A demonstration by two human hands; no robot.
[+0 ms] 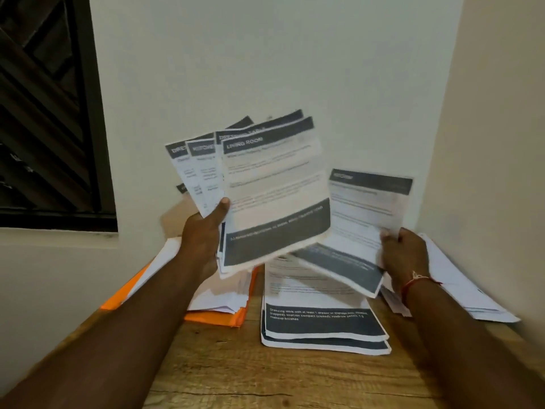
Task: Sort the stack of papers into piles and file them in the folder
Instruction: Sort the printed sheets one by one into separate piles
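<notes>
Wooden table (265, 379) set into a corner of pale walls, with a dark window grille (44, 113) at upper left; both forearms reach forward over it.

Left hand (203, 234): the thumb (223, 205) presses flat on the front of a fan of printed sheets (274, 187); the other fingers are behind the paper, so their lie cannot be told. The fan is held above the table, upright; each sheet's long axis runs roughly vertical, dark header band uppermost, and the tops splay apart; at least five headers show, the frontmost reading "LIVING ROOM".

Right hand (404, 252): fingers curled together, pinching the right edge of a single sheet (362, 219); detail is blurred. This sheet is also in the air, just right of the fan, header up; its long axis leans from upper right to lower left, and the lower half bends toward the viewer. A red thread bracelet (418, 280) circles the right wrist.

On the table, three groups of paper:
- Centre pile (321, 323), below the held sheets; long axis pointing away from the viewer, dark footer bands nearest; two offset footers are visible.
- Orange folder (218, 315) at left, lying flat; white sheets (218, 296) rest on it; whether it is open cannot be told.
- White papers (460, 278) at right, along the wall, blank side up.

A brown card edge (180, 214) shows behind the left hand.
</notes>
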